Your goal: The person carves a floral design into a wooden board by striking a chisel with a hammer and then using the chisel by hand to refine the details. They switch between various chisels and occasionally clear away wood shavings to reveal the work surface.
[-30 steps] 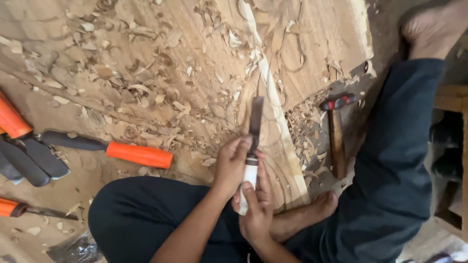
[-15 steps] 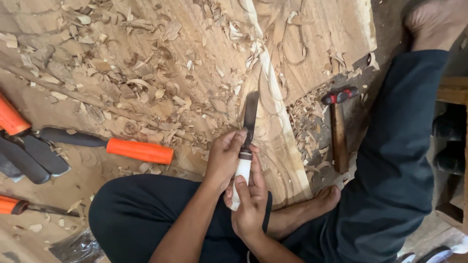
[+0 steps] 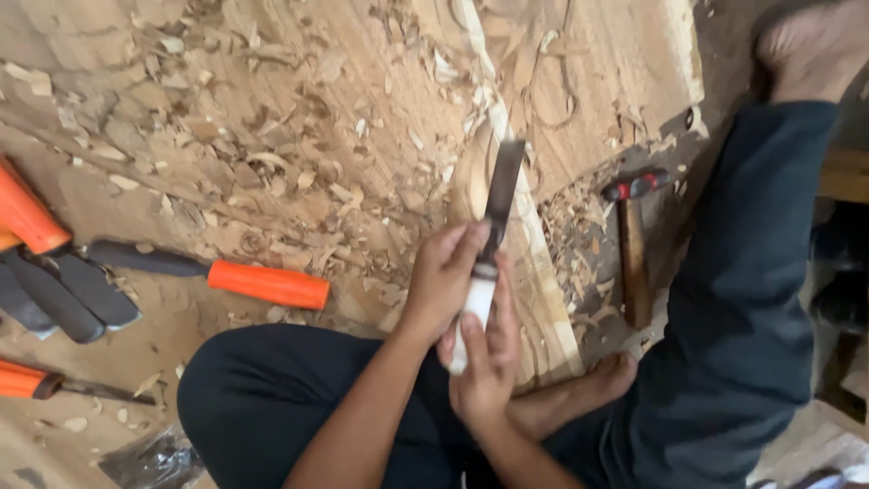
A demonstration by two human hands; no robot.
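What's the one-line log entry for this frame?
left hand: grips chisel | right hand: grips white handle | chisel: raised over carved wood panel | hammer: untouched

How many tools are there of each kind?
White-handled chisel, held in both hands: 1
Orange-handled chisels on the floor: 3
Dark-handled tools at the left edge: 2
Hammer: 1
Total: 7
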